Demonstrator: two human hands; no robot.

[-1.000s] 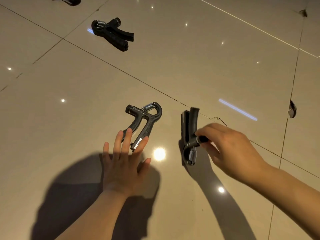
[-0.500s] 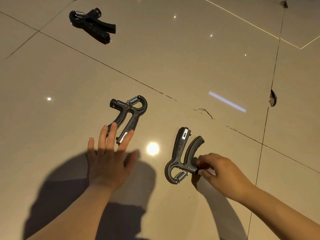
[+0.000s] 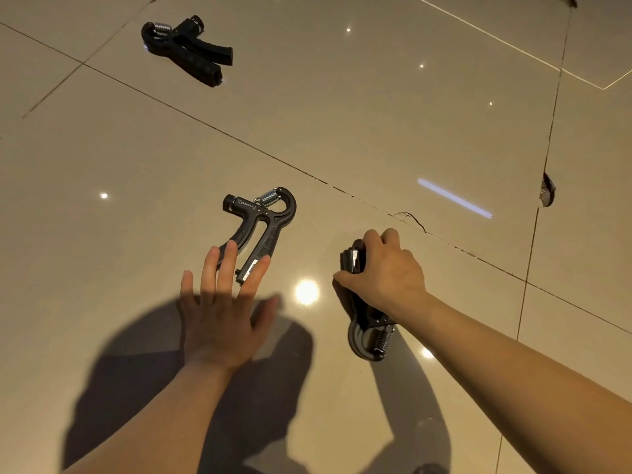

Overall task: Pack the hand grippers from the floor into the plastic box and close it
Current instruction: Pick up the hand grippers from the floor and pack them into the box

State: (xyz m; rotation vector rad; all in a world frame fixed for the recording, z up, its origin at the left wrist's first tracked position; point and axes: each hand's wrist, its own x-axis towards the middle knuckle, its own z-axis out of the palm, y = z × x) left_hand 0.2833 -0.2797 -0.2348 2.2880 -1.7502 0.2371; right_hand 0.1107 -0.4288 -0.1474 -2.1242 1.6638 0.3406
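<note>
Three hand grippers are in view on the tiled floor, and since half a second ago the right hand has moved from pinching the knob end of the near hand gripper to wrapping its fingers round both handles, so this one seems ready to be lifted, though the plastic box is not in view. The left hand, with its fingers straight and spread, still hovers over the handle ends of the middle hand gripper, and contact cannot be told. All are black with a steel coil spring; the far hand gripper lies well apart.
</note>
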